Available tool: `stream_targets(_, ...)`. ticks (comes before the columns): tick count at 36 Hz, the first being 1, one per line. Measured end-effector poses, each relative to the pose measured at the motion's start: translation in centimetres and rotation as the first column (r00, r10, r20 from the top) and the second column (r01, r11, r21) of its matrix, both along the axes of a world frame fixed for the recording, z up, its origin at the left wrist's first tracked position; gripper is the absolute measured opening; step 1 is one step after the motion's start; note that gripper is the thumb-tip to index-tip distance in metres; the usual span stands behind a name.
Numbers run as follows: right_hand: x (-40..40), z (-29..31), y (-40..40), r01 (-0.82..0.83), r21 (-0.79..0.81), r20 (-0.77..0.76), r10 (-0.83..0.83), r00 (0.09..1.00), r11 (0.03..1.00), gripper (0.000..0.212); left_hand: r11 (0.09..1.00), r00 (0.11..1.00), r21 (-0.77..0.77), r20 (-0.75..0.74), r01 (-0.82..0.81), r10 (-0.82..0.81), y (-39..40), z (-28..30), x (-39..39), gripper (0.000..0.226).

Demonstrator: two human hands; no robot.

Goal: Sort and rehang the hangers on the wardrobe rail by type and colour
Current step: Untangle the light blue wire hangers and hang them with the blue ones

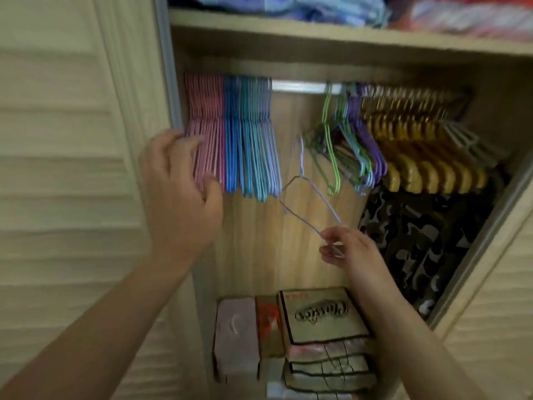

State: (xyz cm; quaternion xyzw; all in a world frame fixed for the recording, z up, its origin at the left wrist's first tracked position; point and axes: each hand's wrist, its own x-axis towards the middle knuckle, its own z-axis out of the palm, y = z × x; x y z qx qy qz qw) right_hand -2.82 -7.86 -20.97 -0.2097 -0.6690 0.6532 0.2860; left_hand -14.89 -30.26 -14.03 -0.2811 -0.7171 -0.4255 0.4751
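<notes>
On the wardrobe rail (300, 87), pink wire hangers (206, 128) hang at the far left, with blue hangers (251, 134) beside them. Green hangers (328, 134), purple hangers (364, 131) and gold thick hangers (409, 140) crowd the right side. My left hand (178, 186) touches the pink hangers with spread, bent fingers. My right hand (349, 249) pinches one corner of a lilac wire hanger (302, 194), held off the rail below the bare middle gap, its hook pointing up.
Grey hangers (464, 140) sit at the rail's far right above a dark camouflage garment (415, 243). Stacked boxes (320, 327) and a lilac case (236, 333) lie on the wardrobe floor. Folded fabrics fill the upper shelf (346, 33). A louvred door (72, 140) stands at left.
</notes>
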Motion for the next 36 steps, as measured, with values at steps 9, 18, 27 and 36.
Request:
stream_targets(9, -5.7, 5.9, 1.7, 0.004, 0.132, -0.107, 0.01, 0.994, 0.991, 0.034, 0.908, 0.9, -0.023, -0.143, -0.419, 0.412, -1.0, 9.0, -6.6, 0.077)
stream_targets(18, -13.0, 8.6, 3.3, -0.033, 0.143, -0.129, 0.051, 0.99, 0.989, 0.029, 0.876, 0.86, -0.056, -0.232, -0.478, 0.455, -1.1, 8.1, -8.0, 0.072)
stream_targets(27, -15.5, 5.7, 3.3, -0.058, 0.296, 0.001, 0.06, 0.998, 0.954, 0.032, 0.871, 0.856, -0.038, -0.213, -0.489, 0.471, -0.8, 7.9, -8.3, 0.072)
stream_targets(36, -16.4, 6.2, 2.8, -0.124, 0.333, 0.025, 0.122, 0.992, 0.935, 0.033, 0.867, 0.848, -0.013, -0.216, -0.498, 0.484, -0.4, 7.1, -8.4, 0.07)
